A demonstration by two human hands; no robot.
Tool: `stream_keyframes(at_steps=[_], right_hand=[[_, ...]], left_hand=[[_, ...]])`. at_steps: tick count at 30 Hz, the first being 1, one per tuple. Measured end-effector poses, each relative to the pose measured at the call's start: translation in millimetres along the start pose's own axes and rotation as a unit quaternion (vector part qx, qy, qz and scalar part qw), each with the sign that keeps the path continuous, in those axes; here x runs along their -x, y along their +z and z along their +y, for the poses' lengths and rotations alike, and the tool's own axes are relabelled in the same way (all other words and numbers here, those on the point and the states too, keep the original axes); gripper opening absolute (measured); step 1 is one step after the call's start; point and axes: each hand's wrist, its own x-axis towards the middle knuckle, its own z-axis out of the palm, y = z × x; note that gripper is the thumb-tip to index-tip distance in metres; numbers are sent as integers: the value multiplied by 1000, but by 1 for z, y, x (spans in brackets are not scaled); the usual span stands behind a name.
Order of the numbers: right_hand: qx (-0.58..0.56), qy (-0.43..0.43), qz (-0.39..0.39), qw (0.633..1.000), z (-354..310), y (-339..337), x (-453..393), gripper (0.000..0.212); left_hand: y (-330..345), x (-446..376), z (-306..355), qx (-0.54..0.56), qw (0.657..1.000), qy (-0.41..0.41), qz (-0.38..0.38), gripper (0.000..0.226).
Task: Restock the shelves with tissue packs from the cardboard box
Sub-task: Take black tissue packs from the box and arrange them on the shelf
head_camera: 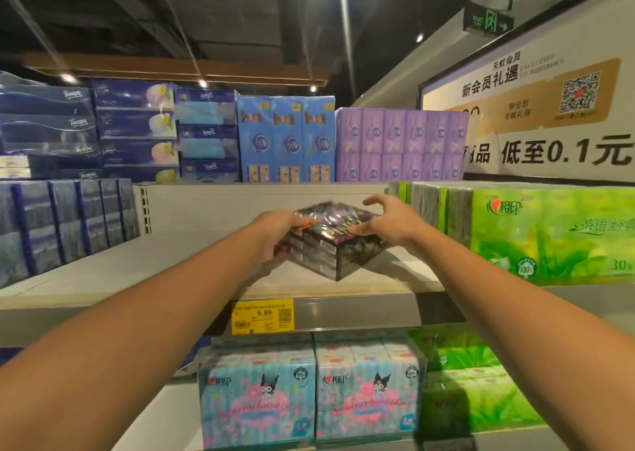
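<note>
A black tissue pack (pixel 333 244) in shiny wrap sits turned corner-forward over the middle shelf (pixel 171 272), blurred by motion. My left hand (pixel 278 234) grips its left side, fingers curled under and thumb on top. My right hand (pixel 385 223) holds its right top edge with the thumb, while the fingers are spread above the pack's far edge. The pack lies in the gap between the dark blue packs (pixel 62 223) and the green packs (pixel 536 234). The cardboard box is out of view.
Blue boxed tissues (pixel 134 131), light blue packs (pixel 287 139) and purple packs (pixel 400 144) fill the top shelf. Below, cartoon-print light blue packs (pixel 309 392) and more green packs (pixel 474 388) stand. A yellow price tag (pixel 263 316) marks the shelf edge. A wall poster (pixel 549 106) is at right.
</note>
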Motion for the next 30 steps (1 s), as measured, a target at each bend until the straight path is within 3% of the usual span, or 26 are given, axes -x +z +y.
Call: stream_keyframes(at_steps=[2, 5, 8, 10, 12, 15, 17, 19, 21, 23, 25, 27, 30], right_hand=[[-34, -55, 64, 996, 1, -5, -1, 75], [-26, -160, 150, 975, -9, -14, -6, 92], [-74, -98, 171, 978, -22, -15, -11, 92], [-47, -63, 104, 991, -20, -4, -10, 70], [0, -81, 102, 991, -16, 6, -6, 61], [-23, -124, 114, 985, -16, 17, -4, 66], [-47, -152, 109, 981, -21, 24, -4, 67], [-34, -181, 128, 974, -28, 24, -5, 66], [40, -220, 174, 959, -36, 13, -7, 62], [147, -253, 181, 939, -42, -2, -9, 59], [248, -257, 142, 923, -40, -16, -11, 59], [300, -231, 114, 918, -34, -28, -11, 60], [371, -221, 127, 893, -25, -43, -8, 63]], left_hand=[[1, -4, 5, 45, 998, 38, 0, 23], [3, -8, -1, 30, 996, 24, -79, 22], [0, -11, -8, -84, 987, -9, -137, 32], [-10, -8, -2, -106, 987, -43, -113, 51], [-22, -9, 6, -55, 997, -30, -48, 77], [-34, -20, 13, -29, 986, 132, 99, 106], [-37, -22, 19, -25, 982, 170, 79, 93], [-39, -23, 22, 3, 987, 155, 33, 70], [-33, -22, 13, 34, 992, 117, -29, 61], [-20, -24, -5, -29, 994, 83, -64, 55], [-6, -24, -15, -83, 992, 78, -58, 61], [3, -28, -12, -30, 994, 87, -60, 78], [24, -27, 2, -11, 991, 112, -74, 79]])
